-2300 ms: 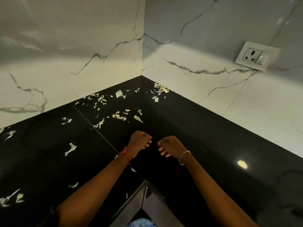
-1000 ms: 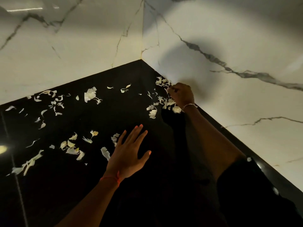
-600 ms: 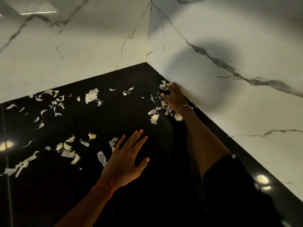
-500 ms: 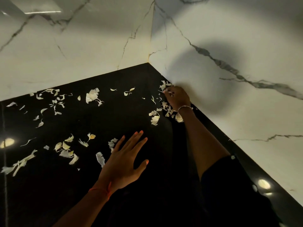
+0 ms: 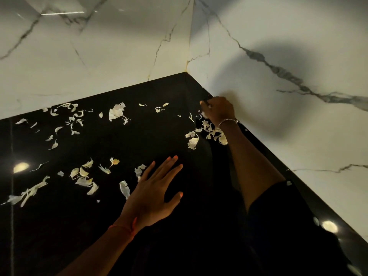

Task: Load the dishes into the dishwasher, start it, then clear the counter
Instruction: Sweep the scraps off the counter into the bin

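Pale vegetable peel scraps [image 5: 83,176] lie scattered over the glossy black counter [image 5: 159,136], with a denser heap [image 5: 207,132] near the right wall. My right hand [image 5: 219,110] is stretched to the far right edge by the wall, fingers curled shut around a few of those scraps. My left hand [image 5: 153,190] rests flat on the counter with fingers spread, holding nothing. A bigger white piece [image 5: 116,112] lies toward the back wall.
White marble-patterned walls [image 5: 99,56] meet in a corner behind the counter and close it off at the back and right. Ceiling lights reflect on the counter at the left and lower right. My dark right sleeve [image 5: 288,226] covers the near right part.
Since 2.3 s ago I have leaned in toward the corner; my left hand went flat on the counter. My right hand opened over the heap by the wall, then closed on scraps.
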Available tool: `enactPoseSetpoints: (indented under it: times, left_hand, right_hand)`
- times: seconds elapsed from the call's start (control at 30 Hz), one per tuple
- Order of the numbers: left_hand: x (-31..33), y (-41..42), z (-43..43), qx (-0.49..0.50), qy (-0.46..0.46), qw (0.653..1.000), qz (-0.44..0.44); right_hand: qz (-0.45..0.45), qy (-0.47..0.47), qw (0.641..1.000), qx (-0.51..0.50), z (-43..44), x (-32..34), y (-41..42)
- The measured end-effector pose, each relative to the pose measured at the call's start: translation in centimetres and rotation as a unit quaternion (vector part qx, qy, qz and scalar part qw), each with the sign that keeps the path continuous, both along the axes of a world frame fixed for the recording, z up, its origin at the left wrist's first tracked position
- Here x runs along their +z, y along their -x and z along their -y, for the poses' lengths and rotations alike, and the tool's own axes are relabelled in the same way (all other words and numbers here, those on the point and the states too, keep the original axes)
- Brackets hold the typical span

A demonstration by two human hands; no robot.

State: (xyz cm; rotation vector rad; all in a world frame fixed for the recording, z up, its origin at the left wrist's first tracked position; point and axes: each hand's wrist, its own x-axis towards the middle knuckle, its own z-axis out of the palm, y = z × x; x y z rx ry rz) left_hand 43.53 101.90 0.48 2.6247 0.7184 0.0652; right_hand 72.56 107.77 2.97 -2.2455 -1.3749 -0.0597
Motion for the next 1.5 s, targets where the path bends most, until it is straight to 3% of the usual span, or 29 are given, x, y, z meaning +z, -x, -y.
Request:
enactPoseSetpoints:
  times: [0.07, 0.13, 0.23, 0.33, 0.4, 0.5, 0.53, 0.6, 0.63, 0.67, 0.73, 0.8, 0.87, 0.93, 1.03, 1.1, 1.17, 1.23, 1.3, 1.4, 1.5]
  left_hand:
    - [0.1, 0.0, 0.1, -0.001, 0.001, 1.0, -0.002]
    - [0.1, 0.0, 0.1, 0.0, 0.0, 1.0, -0.001]
    - [0.1, 0.0, 0.2, -0.001, -0.003, 1.0, -0.003]
    - [0.3, -0.1, 0.2, 0.0, -0.004, 1.0, -0.004]
    - [0.4, -0.1, 0.3, -0.002, -0.007, 1.0, -0.004]
    - [0.3, -0.1, 0.3, 0.0, -0.008, 1.0, -0.003]
    - [0.3, -0.1, 0.3, 0.001, -0.009, 1.0, -0.001]
    - [0.3, -0.1, 0.3, 0.0, -0.011, 1.0, -0.002]
    - [0.3, -0.1, 0.3, 0.0, -0.011, 1.0, -0.003]
    - [0.4, -0.1, 0.3, 0.0, -0.011, 1.0, -0.002]
    - [0.4, 0.0, 0.4, 0.001, -0.011, 1.0, 0.001]
    - [0.4, -0.1, 0.4, 0.0, -0.009, 1.0, 0.001]
    - [0.4, -0.1, 0.3, 0.0, -0.009, 1.0, -0.001]
    - [0.4, -0.1, 0.3, 0.001, -0.01, 1.0, -0.002]
    - [0.4, -0.2, 0.3, 0.0, -0.011, 1.0, -0.002]
    - [0.4, -0.1, 0.3, -0.001, -0.008, 1.0, 0.0]
    - [0.4, -0.1, 0.3, -0.003, -0.005, 1.0, 0.001]
    - [0.4, -0.1, 0.4, -0.001, -0.007, 1.0, 0.001]
    - [0.5, -0.1, 0.4, 0.002, -0.007, 1.0, 0.001]
    - [0.5, -0.1, 0.4, 0.004, -0.008, 1.0, -0.002]
    - [0.5, -0.1, 0.4, 0.004, -0.007, 1.0, -0.005]
  right_hand:
    - [0.069, -0.116, 0.99, -0.041, 2.3, 0.0, 0.0]
    - [0.081, -0.137, 0.985, -0.069, 4.3, -0.1, -0.4]
    - [-0.003, -0.08, 0.995, -0.056, 6.7, -0.6, -1.1]
    - [-0.055, -0.163, 0.982, -0.072, 8.8, -0.7, -1.3]
    - [-0.098, -0.12, 0.985, -0.072, 9.6, -1.1, -0.9]
    - [-0.101, 0.073, 0.992, -0.011, 10.1, -2.3, 0.4]
    - [-0.133, 0.08, 0.988, 0.013, 10.3, -2.2, 1.0]
    - [-0.234, -0.023, 0.971, 0.034, 10.6, -1.8, 1.9]
    - [-0.237, -0.071, 0.969, 0.012, 10.6, -1.9, 1.7]
    - [-0.201, -0.071, 0.977, -0.024, 10.6, -1.9, 1.4]
    - [-0.104, 0.033, 0.992, -0.058, 10.5, -2.2, 0.9]
    - [-0.099, 0.11, 0.989, -0.025, 10.2, -2.5, 1.0]
    - [-0.151, 0.063, 0.986, -0.014, 10.1, -2.3, 1.5]
    - [-0.135, 0.026, 0.987, -0.08, 10.0, -2.2, 1.5]
    - [-0.094, 0.108, 0.987, -0.07, 10.1, -2.5, 1.8]
    - [-0.178, 0.071, 0.981, 0.012, 10.1, -2.0, 2.4]
    - [-0.23, 0.009, 0.973, 0.017, 9.8, -1.6, 2.4]
    - [-0.177, 0.052, 0.982, -0.03, 9.3, -1.7, 1.9]
    - [-0.129, 0.123, 0.984, -0.007, 8.6, -2.0, 2.1]
    - [-0.207, 0.07, 0.974, 0.065, 7.2, -1.5, 2.9]
    - [-0.165, 0.088, 0.982, 0.017, 5.2, -1.2, 2.6]
